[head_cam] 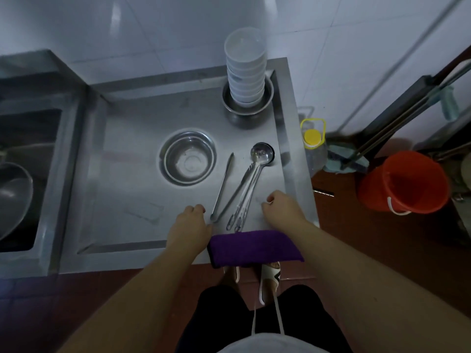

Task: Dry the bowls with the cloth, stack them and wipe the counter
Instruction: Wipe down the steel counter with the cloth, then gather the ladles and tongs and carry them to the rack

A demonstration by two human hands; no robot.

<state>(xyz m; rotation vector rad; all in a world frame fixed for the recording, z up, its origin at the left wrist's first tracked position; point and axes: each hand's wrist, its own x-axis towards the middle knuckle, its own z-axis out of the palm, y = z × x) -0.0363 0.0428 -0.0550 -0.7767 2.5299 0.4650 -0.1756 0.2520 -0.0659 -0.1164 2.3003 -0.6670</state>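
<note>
Cloth (pixel 254 247) is the reference: purple, folded, lying on the near edge of the steel counter (pixel 132 154), nobody gripping it. Left hand (pixel 190 225) sits on the counter just left of the cloth, fingers curled under, holding nothing that shows. Right hand (pixel 281 208) is just beyond the cloth's right end, fingers likewise curled and apparently empty (fingertips face away from the camera, so a small pinch can't be ruled out). Judged step: drying hasn't started, or sits between bowls, since neither hand has cloth or bowl. White bowls (pixel 246 72) are already stacked well beyond the cloth at the far right corner, seated in a metal bowl (pixel 246 108). Another steel bowl (pixel 188 159) stands alone, beyond the cloth and slightly left, upright, likely the next one to dry. Next move probably: one hand takes the cloth, the other reaches for that bowl. In the way: tongs (pixel 224 184) and ladles (pixel 251 184) lie directly between cloth and bowls, handles toward the person; they'd need lifting or shifting before any full counter wipe. Sink basin (pixel 30 174) is far left of the cloth, orange bucket (pixel 405 182) and yellow-capped bottle (pixel 313 146) off to its right on the floor.
</note>
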